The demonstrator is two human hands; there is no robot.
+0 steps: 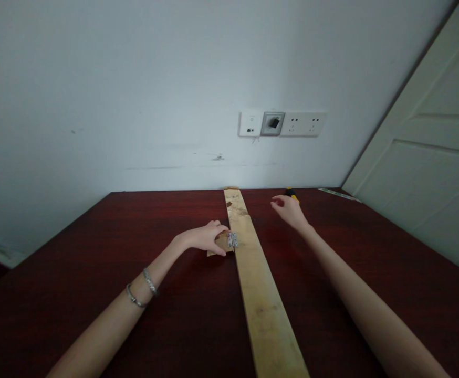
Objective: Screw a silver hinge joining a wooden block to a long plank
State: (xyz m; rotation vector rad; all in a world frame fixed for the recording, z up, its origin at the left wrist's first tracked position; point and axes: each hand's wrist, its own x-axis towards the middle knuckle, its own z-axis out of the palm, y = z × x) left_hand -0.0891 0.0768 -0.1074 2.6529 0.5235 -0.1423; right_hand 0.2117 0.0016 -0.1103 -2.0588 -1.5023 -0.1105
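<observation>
A small piece of wood (222,243) lies against the left edge of a long wooden plank (259,283). A metal hinge (232,240) spans the seam between them, one leaf on each. My left hand (209,237) grips the small piece, thumb on the near side and fingers on the far side, close to the hinge. To the right of the plank, my right hand (288,209) is raised with thumb and forefinger curled together in a pinch; anything between the tips is too small to make out. Just behind it lies a black and yellow handled tool (290,193), partly hidden by the hand.
The plank runs across the dark red tabletop (166,325) to the wall. A narrow, light patterned strip (338,195) lies at the back right. On the wall are sockets (302,124) and a black plug (274,123). A white panelled door (430,142) stands at the right.
</observation>
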